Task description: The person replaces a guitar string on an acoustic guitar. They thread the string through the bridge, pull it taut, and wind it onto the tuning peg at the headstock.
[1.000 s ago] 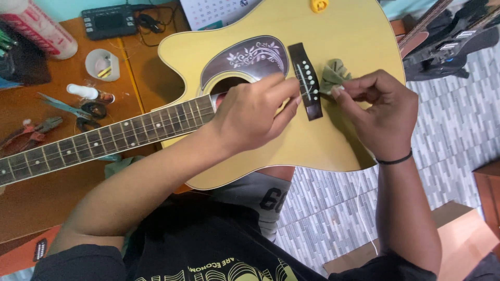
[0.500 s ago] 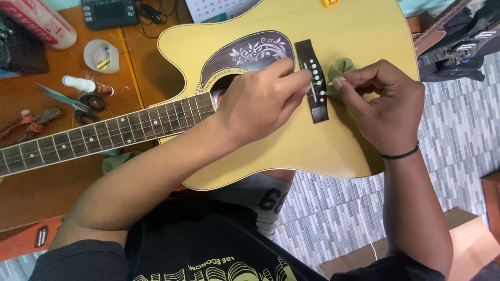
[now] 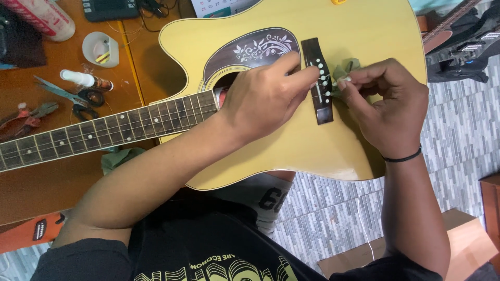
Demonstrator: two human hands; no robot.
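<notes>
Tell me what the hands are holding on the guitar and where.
The right hand pinches a small white bridge pin by its top at the bridge; the left hand rests there, holding nothing visible.

The left hand (image 3: 265, 96) lies palm-down over the guitar's bridge (image 3: 319, 80), fingers curled, forearm running back bare. Just right of that bridge, the right hand (image 3: 385, 106) pinches thumb and forefinger together, wrist bent.

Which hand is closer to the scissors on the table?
Left. The left hand rests over the guitar's soundhole, closer to the scissors; the right hand sits beyond the bridge, farther away.
</notes>
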